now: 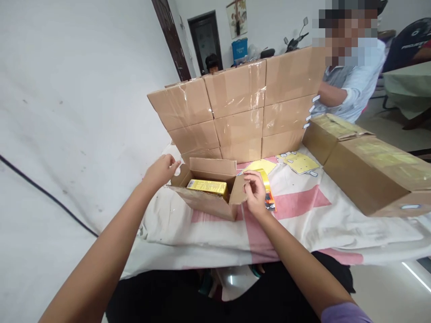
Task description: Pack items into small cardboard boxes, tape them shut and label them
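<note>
A small cardboard box (208, 204) sits on the cloth in front of me with its top flaps up. Inside it lies a yellow printed carton (210, 187). My right hand (256, 190) pinches the flap at the box's right end, which tilts outward. At the left end, my left hand (160, 171) has its fingers bent and closed at the box's edge; the part of the flap under them is mostly hidden. Just beyond my right hand lie a roll of yellow tape (265, 179) and an orange and black packet (270, 202), both partly covered.
A wall of taped cardboard boxes (239, 96) stands behind the small box. Closed long cartons (380, 166) lie to the right. A white wall (67, 112) borders my left side. Another person (357, 85) is behind the cartons at the right. The cloth (296, 224) has a pink pattern.
</note>
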`<state>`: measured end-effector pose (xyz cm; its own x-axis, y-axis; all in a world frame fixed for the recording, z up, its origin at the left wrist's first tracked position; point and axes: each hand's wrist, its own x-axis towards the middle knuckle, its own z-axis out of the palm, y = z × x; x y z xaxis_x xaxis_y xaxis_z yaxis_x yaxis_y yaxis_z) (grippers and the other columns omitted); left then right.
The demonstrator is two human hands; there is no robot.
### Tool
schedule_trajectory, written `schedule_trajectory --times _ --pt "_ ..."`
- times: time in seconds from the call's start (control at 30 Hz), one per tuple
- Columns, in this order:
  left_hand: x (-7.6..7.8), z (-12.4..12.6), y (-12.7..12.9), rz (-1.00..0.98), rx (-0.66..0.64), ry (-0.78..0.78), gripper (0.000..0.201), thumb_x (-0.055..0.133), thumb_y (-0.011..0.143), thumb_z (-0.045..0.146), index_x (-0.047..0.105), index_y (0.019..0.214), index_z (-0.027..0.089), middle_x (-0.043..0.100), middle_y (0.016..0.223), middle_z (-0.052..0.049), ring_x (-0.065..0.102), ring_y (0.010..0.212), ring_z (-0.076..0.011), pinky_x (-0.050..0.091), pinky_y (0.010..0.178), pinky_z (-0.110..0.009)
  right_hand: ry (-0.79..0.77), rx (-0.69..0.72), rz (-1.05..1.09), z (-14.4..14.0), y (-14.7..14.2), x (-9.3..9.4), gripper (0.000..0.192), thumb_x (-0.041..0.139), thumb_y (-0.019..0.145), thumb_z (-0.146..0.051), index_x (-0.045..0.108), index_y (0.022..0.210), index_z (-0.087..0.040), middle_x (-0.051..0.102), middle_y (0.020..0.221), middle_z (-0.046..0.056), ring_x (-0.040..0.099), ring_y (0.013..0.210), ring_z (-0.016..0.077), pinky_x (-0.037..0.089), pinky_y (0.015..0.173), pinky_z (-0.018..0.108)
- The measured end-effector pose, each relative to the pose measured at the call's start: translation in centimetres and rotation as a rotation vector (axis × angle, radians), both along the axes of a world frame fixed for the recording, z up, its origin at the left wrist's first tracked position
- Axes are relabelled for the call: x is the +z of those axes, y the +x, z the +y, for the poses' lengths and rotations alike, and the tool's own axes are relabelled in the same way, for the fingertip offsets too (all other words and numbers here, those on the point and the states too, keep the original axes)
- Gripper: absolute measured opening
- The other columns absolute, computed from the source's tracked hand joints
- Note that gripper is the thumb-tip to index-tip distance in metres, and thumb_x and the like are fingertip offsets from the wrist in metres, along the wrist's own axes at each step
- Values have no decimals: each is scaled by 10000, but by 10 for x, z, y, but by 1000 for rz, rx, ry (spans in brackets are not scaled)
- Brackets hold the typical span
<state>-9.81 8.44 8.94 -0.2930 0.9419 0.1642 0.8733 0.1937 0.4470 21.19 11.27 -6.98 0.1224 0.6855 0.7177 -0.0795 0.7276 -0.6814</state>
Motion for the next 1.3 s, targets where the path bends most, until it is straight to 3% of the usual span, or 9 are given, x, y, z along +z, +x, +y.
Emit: schedule_trajectory --times 0.13,0.27,0.37,0.53,0.7,0.9,1.07,1.2,1.3 --pt "-21 -11 -16 -347 12 -89 352 610 852 527 640 890 179 677 937 -77 621 924 -246 475 828 -394 -131 69 83 3 -9 -8 369 614 939 -326 548 1297 -263 601 1265 110 643 1083 225 578 866 374" --pt "-52 -27 -14 -719 -79 -198 597 796 679 507 680 1187 214 733 1176 -109 692 1032 -267 530 845 -377 -124 169 -50 3 -12 -9 416 651 930 -367 575 1328 -275 587 1346 108 582 1258 249 536 1015 419" --pt "-71 -32 -7 -937 -121 -216 787 824 662 418 592 1398 264 703 1310 -118 692 1122 -268 537 902 -372 -119 182 -130 2 -10 -5 394 624 950 -412 611 1325 -289 554 1394 111 554 1300 259 518 1057 453" --pt "-88 -25 5 -1151 -107 -122 961 755 709 329 367 1589 329 723 1262 -46 713 1025 -219 538 894 -347 -132 200 -192 5 -5 -2 392 586 975 -465 636 1335 -319 530 1433 99 463 1413 265 490 1106 470" --pt "-96 -19 13 -1242 -98 -27 877 692 797 463 354 1597 341 744 1150 -17 713 983 -221 541 887 -341 -212 266 -224 7 -3 0 410 648 931 -434 644 1327 -327 445 1533 78 423 1456 274 482 1108 449" --pt "-104 -14 22 -1129 -31 91 810 658 740 456 491 1505 253 730 957 -39 697 871 -232 531 822 -356 -353 384 -181 2 -11 11 377 540 851 -202 604 1213 -288 653 1247 41 639 1153 231 547 953 370" --pt "-106 -31 34 -862 194 413 567 378 841 524 581 1309 276 686 1110 -60 630 1119 -253 509 871 -384 -237 301 -84 -5 -20 11 529 567 866 -213 495 1378 -323 566 1446 61 596 1268 230 520 1042 384" --pt "-123 -111 56 -646 331 576 467 267 890 488 650 1085 306 671 1075 -91 586 1196 -286 487 878 -486 -200 248 -98 -4 -19 1 432 582 934 -319 536 1363 -311 560 1461 77 580 1309 253 492 1100 429" --pt "-145 -192 78 -291 22 252 285 459 852 519 686 941 372 704 927 -89 646 1075 -331 504 778 -567 -246 233 -108 -3 -17 -6 435 599 941 -422 560 1357 -302 598 1411 81 588 1297 278 494 1099 457"
